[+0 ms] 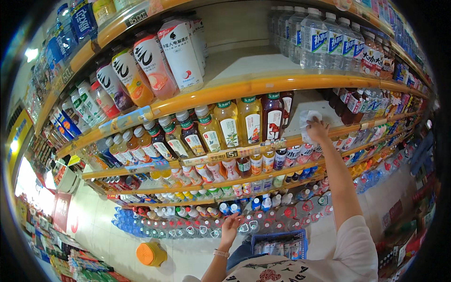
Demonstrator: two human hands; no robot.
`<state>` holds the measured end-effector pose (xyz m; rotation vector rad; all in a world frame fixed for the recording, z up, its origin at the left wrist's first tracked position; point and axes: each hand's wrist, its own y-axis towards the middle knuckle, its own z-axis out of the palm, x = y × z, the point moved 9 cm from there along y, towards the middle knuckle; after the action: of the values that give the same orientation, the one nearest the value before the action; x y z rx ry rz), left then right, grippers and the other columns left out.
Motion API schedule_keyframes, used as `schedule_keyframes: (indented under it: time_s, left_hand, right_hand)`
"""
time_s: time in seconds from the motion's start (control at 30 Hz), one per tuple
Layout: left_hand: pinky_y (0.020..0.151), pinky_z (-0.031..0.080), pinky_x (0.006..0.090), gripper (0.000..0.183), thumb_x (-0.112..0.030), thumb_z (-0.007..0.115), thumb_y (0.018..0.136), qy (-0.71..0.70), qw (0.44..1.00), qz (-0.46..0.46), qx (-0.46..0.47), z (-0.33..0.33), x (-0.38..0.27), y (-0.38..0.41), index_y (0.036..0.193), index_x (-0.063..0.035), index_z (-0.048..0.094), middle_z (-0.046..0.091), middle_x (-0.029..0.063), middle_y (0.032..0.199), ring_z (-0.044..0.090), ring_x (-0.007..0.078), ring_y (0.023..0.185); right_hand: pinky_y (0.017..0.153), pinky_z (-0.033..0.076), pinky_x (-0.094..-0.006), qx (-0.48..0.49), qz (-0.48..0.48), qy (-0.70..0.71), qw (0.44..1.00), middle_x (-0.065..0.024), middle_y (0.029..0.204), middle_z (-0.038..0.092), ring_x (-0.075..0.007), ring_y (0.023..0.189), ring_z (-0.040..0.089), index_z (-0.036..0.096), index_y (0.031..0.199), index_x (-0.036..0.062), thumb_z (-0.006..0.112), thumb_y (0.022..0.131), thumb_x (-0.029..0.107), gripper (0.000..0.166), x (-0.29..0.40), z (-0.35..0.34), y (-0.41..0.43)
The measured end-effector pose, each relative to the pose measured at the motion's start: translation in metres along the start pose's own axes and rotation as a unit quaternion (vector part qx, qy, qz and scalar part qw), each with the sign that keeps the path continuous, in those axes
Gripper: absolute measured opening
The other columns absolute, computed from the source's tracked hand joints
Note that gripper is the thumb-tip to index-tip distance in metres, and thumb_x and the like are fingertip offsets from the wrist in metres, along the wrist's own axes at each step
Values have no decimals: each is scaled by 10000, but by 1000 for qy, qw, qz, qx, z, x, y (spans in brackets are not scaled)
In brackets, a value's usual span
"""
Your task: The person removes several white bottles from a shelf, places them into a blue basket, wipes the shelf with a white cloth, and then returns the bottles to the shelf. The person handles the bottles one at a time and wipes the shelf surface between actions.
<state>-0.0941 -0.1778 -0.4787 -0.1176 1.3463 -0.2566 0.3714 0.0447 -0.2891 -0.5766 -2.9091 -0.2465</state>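
My right hand (317, 130) presses a crumpled white cloth or paper wipe (308, 121) against the second shelf down, near its orange front edge. To the left of the wipe stands a dark red tea bottle (272, 118) beside yellow tea bottles (251, 121). Dark bottles (354, 105) stand to its right, on the same shelf. Low in front of my body, my left hand (230, 227) hangs with loosely bent fingers and nothing visible in it. It is nearest to the row of blue-capped bottles (234, 208) at the bottom of the rack.
The upper shelf (239, 65) holds a white boxy bottle (181, 56) and clear water bottles (313, 38). By my legs, a blue plastic basket (303, 243) holds packaged goods. An orange stool (151, 254) stands on the tiled floor. Large bottles (197, 229) line the rack's foot.
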Motion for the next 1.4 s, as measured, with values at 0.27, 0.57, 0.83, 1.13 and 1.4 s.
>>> schedule_keyframes:
  time_s: [0.27, 0.57, 0.83, 1.13, 1.4]
  left_hand:
    - [822, 465, 263, 236, -82, 510, 921, 30, 999, 27, 6, -10, 41, -31, 1143, -11, 543, 615, 62, 1026, 589, 143, 916]
    - [840, 468, 305, 437, -140, 493, 913, 61, 983, -139, -102, -56, 133, -153, 1318, -11, 390, 583, 151, 1158, 586, 195, 967]
    - [831, 480, 302, 411, -257, 505, 933, 73, 956, -259, -118, -44, 191, -246, 1262, -14, 469, 594, 142, 1136, 595, 204, 976]
    - [798, 484, 265, 307, -249, 484, 946, 125, 925, -357, -32, -44, 251, -257, 1101, -5, 588, 625, 90, 1061, 608, 163, 927]
    - [770, 470, 227, 291, -227, 482, 946, 168, 883, -436, 36, -49, 348, -221, 1055, 3, 623, 646, 56, 991, 608, 119, 868]
  right_hand:
    - [1038, 217, -552, -277, -179, 135, 934, -192, 1440, 276, -448, 1276, 297, 347, 1383, 166, 465, 914, 353, 518, -5, -12, -103]
    - [1038, 302, -432, 32, -55, 200, 978, -294, 1406, 258, -434, 1289, 284, 229, 1408, 35, 529, 890, 279, 647, -150, 166, -380]
    - [919, 427, -420, 469, 80, 122, 871, -257, 1120, 572, -363, 1059, 553, 551, 1159, -19, 574, 822, 340, 492, -278, 314, -656]
    - [777, 479, -385, 434, 180, 160, 868, -219, 960, 634, -347, 887, 620, 621, 1022, -10, 564, 800, 274, 364, -235, 354, -735]
    - [777, 483, -371, 406, 243, 300, 828, -162, 1013, 643, -293, 901, 627, 572, 1115, 23, 635, 792, 223, 385, -169, 436, -725]
